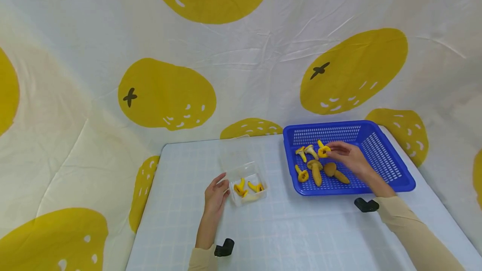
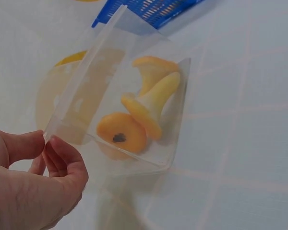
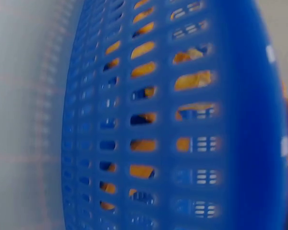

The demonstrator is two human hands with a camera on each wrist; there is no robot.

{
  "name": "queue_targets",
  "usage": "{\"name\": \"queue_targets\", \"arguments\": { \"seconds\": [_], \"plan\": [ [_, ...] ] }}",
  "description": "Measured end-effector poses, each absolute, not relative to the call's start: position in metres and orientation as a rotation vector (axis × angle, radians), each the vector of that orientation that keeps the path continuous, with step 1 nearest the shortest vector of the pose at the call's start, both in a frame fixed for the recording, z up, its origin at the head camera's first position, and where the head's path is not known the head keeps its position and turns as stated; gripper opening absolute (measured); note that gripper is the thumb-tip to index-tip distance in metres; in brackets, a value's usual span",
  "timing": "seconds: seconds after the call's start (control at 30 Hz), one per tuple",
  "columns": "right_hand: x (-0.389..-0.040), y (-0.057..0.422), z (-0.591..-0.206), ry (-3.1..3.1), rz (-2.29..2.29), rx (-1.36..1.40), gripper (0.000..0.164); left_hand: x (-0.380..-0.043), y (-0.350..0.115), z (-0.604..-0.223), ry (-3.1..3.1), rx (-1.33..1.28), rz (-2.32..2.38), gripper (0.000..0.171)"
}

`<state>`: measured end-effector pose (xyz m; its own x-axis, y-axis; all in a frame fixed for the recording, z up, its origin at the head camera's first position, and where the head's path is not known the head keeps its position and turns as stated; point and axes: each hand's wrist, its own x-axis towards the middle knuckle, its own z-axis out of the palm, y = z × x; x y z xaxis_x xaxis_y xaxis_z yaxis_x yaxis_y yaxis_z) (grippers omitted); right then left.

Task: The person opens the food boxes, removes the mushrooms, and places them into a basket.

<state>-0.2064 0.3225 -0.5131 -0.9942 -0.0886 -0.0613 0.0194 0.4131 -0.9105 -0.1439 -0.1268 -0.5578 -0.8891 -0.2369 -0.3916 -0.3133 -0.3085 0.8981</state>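
My left hand (image 1: 215, 198) is at the left side of a clear plastic box (image 1: 246, 170), and the left wrist view shows its thumb and fingers pinching the box's edge. Inside the box lie several yellow chanterelle mushrooms (image 2: 151, 103). My right hand (image 1: 352, 159) reaches over the blue basket (image 1: 350, 192) and pinches a yellow chanterelle (image 1: 322, 149) by its fingertips. Around it in the basket are smaller yellow mushrooms (image 1: 301, 174) and two larger brown mushrooms (image 1: 316, 171). In the right wrist view the basket's slotted wall (image 3: 122, 134) hides most of that hand.
The box's clear lid (image 1: 234, 156) stands open toward the back. A pale checked cloth (image 1: 173, 221) covers the table. Behind the table hangs a white curtain (image 1: 260, 74) with large yellow fruit prints. The basket's raised walls stand to the right of the box.
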Motion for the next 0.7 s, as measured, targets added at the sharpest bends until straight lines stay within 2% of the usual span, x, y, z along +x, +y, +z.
{"name": "queue_targets", "arguments": {
  "seconds": [0.27, 0.7],
  "plan": [
    [-0.213, 0.334, -0.525, 2.611, -1.533, 0.015, 0.05, -0.143, -0.127, -0.557, 1.816, -0.714, 2.39, 0.043],
    [-0.227, 0.335, -0.54, 2.673, -1.39, 0.005, 0.035, -0.144, -0.128, -0.561, 1.797, -0.724, 2.404, 0.042]
  ]
}}
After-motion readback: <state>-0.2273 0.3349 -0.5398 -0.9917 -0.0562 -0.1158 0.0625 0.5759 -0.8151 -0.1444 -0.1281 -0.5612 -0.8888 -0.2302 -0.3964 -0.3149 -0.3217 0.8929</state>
